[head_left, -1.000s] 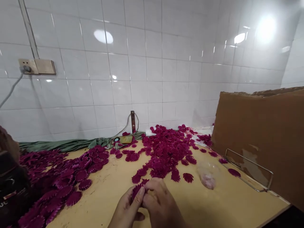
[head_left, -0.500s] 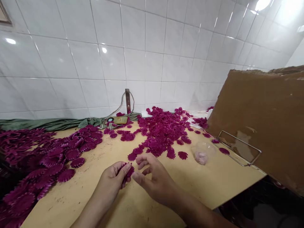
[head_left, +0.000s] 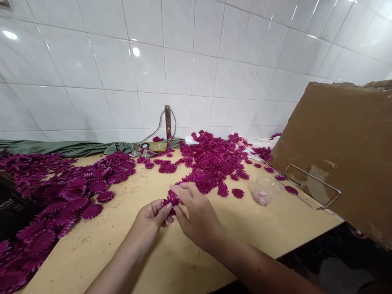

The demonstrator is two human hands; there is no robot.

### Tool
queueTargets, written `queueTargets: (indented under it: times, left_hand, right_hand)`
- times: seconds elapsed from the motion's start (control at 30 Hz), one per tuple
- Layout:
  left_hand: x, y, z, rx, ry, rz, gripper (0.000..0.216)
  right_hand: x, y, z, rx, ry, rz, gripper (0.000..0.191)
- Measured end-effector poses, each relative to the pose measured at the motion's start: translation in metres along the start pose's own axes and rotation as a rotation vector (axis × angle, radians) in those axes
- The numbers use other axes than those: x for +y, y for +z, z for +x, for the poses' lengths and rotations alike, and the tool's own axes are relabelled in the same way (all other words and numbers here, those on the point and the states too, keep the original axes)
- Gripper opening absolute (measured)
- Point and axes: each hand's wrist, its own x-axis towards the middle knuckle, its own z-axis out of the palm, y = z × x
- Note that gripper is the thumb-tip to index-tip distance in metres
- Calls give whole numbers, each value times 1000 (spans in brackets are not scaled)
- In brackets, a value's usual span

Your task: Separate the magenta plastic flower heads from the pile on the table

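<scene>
A small magenta flower-shaped piece (head_left: 170, 199) with a fringed, petal-like edge is held above the tabletop. My left hand (head_left: 150, 218) pinches it between thumb and fingers, the thumb lying over its near face. From the other side, my right hand (head_left: 197, 214) has its thumb and curled fingertips closed at the piece's right edge. Those fingers partly hide that edge. Just beyond my hands spreads a loose heap of similar magenta pieces (head_left: 211, 163).
Larger scalloped magenta discs (head_left: 75, 194) pile up at left. A clear plastic tub (head_left: 262, 195) with pale contents stands at right, near a bent wire frame (head_left: 312, 185) and a leaning brown board (head_left: 339, 143). A yellow device (head_left: 157, 146) lies by the tiled wall.
My right hand has closed in on the flower piece, its fingertips now at the edge. The piece has turned to show its fringed face. The view has shifted slightly.
</scene>
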Motion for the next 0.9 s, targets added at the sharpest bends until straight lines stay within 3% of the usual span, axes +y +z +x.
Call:
queueTargets:
  times: [0.07,0.13,0.23,0.33,0.5,0.63,0.7,0.77,0.9]
  left_hand:
    - [-3,-1,2,24,1,18,43]
    - [-6,-1,3,41,1,17,45]
    - [-9,-2,2,15,-6,13,45]
    - [-10,-1,-1,-34,25,31,37]
    - [-3,9,-3,-26,30,16,26]
    - [-3,8,-5,-16,8,9,26]
    - [-4,2,-7,8,-30,18,30]
    - [-5,-4,-8,39,-66,28,34]
    - [1,-4,-9,54,-53,9,32]
  right_hand:
    - [-4,0,3,-59,-61,0,32]
    - [-5,1,8,-116,7,77,21]
    - [-3,2,13,-180,307,358,10]
    - [-3,1,16,-185,531,623,12]
    - [4,-2,25,-80,618,660,15]
    - [31,-21,41,179,841,625,13]
    - [46,-32,47,264,849,625,12]
    - [56,-40,48,247,756,570,14]
    - [50,-40,45,192,561,216,32]
